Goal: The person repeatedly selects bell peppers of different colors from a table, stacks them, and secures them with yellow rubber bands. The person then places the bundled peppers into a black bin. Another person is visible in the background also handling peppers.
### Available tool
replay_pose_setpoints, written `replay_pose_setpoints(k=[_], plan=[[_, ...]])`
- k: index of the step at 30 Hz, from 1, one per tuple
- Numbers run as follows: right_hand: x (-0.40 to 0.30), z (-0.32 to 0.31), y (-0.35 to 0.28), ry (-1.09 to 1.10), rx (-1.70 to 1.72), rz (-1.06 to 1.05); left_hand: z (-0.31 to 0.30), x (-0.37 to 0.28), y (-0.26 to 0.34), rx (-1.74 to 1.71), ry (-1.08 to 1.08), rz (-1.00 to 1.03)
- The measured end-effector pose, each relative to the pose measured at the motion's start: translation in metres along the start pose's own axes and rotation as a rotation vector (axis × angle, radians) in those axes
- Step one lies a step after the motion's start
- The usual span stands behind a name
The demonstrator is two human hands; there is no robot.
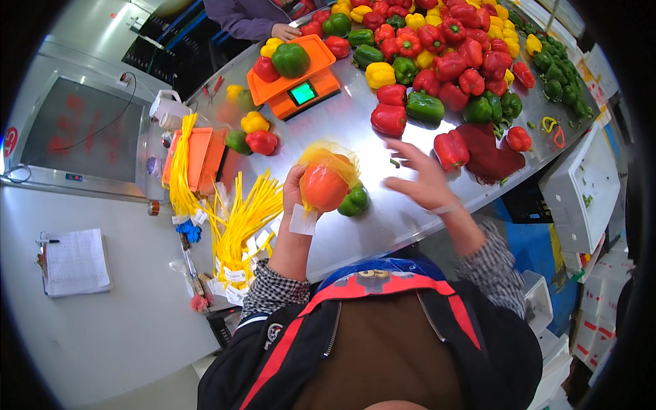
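My left hand [293, 192] grips a yellow mesh net bag [335, 154] with a red bell pepper [323, 185] inside it, and a white tag hangs by the wrist. Close behind it on the steel table lies a green bell pepper [354, 201]. My right hand [417, 174] is over the table with its fingers apart and nothing in them, slightly blurred. Nearest to it are a red bell pepper [451, 150] on the right and two more red ones [388, 120] above. A dark red cloth or net [484, 154] lies beside that pepper.
An orange digital scale [294, 97] carries yellow, red and green peppers. Yellow mesh bags [246, 220] with tags lie left, near a second orange scale [189, 159]. Mixed peppers [461, 56] heap at the back. Scissors [556, 130] lie right. A co-worker's hand [285, 32] rests at the far edge.
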State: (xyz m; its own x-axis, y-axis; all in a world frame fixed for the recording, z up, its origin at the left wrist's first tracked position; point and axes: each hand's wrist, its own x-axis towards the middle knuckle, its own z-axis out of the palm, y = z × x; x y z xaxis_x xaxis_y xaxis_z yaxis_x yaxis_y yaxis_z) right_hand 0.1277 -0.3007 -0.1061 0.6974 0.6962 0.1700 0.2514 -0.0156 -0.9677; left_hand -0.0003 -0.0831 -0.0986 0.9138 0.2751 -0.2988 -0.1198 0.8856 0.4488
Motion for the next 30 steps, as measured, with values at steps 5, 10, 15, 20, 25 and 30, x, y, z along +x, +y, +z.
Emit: replay_pose_setpoints(k=[5,10,15,20,25,30], plan=[[0.036,0.071,-0.008,-0.416,0.494,0.253,-0.023,-0.02,-0.006,0.211,0.207,0.158],[0.009,0.124,0.033,-0.058,0.647,0.253,-0.082,-0.036,-0.016,0.257,0.445,0.177],[-0.004,0.131,0.032,-0.192,0.282,0.192,-0.096,-0.028,-0.021,0.193,0.602,0.169],[0.035,0.118,0.057,-0.182,0.441,0.336,-0.058,-0.002,-0.013,0.298,0.548,0.11],[0.077,0.115,0.074,-0.097,0.533,0.466,-0.074,0.052,-0.001,0.669,0.689,0.158],[0.103,0.119,0.084,0.007,0.644,0.595,-0.085,0.093,0.004,0.573,0.709,0.164]])
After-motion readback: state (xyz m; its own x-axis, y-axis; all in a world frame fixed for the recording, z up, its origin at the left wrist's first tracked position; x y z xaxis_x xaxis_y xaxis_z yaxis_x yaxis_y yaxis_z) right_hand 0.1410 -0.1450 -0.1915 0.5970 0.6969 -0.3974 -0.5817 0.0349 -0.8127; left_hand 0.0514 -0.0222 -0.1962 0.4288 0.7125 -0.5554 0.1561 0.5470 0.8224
